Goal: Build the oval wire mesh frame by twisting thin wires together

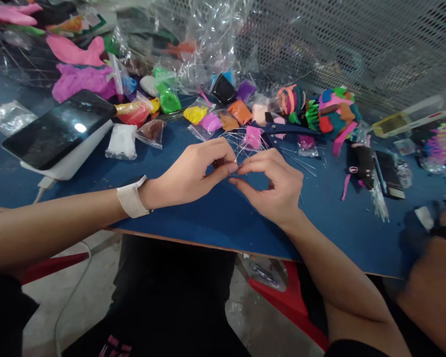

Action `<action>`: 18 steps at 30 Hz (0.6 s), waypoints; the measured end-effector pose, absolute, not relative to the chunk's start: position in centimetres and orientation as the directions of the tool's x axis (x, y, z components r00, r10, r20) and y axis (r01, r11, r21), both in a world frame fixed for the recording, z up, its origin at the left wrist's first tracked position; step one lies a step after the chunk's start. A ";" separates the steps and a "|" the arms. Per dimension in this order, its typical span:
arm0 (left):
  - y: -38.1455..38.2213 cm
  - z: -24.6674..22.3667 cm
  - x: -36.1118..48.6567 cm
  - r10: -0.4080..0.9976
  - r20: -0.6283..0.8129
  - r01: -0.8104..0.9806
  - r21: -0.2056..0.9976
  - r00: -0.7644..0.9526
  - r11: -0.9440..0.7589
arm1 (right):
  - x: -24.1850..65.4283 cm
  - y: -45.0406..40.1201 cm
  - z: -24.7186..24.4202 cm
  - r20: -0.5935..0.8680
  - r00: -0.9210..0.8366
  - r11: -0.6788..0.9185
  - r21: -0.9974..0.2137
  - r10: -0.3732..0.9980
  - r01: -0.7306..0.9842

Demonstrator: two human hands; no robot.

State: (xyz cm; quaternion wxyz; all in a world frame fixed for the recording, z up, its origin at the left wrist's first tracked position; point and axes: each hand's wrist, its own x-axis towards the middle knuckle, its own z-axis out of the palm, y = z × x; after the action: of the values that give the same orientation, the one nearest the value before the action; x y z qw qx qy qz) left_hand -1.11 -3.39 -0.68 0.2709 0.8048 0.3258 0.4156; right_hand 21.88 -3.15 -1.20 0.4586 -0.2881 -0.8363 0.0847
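Note:
A thin silvery wire [240, 158], bent into loops, is between my two hands above the blue table. My left hand [198, 168], with a pale watch band at its wrist, pinches the wire between thumb and fingers. From the other side, my right hand [273, 181] has its bent fingertips on the same wire, almost touching the left fingertips. Exactly where the wire ends run is hidden by the fingers. Just behind the hands lie a pink clay packet [253, 137] and dark-handled pliers [286, 130]. Several loose straight wires [301, 166] rest right of them.
Bagged coloured clay, such as an orange packet [240, 112], lines the table's back. A phone [59, 129] lies on a white cabled device [74, 161] at left. A multicoloured clay piece [338, 111] stands right of centre. Another person's arm [429, 277] is at far right.

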 end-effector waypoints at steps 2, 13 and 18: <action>-3.4 -0.7 -1.1 0.748 0.494 0.301 0.704 0.444 -0.643 | 21.9 -3.1 -1.3 0.713 -0.425 0.820 -0.392 0.557 0.416; -3.3 -0.6 -1.2 0.722 0.521 0.288 0.681 0.456 -0.674 | 22.3 -2.6 -1.6 0.747 -0.483 0.873 -0.272 0.457 0.405; -3.3 -0.7 -1.2 0.734 0.503 0.297 0.691 0.457 -0.659 | 22.3 -2.5 -2.0 0.757 -0.499 0.887 -0.232 0.422 0.398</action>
State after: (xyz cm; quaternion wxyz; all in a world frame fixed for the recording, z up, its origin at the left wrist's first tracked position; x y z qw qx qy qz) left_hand -1.16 -3.35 -0.66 0.2643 0.8115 0.3176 0.4131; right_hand 22.29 -2.47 -2.01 0.4411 -0.2369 -0.8655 0.0136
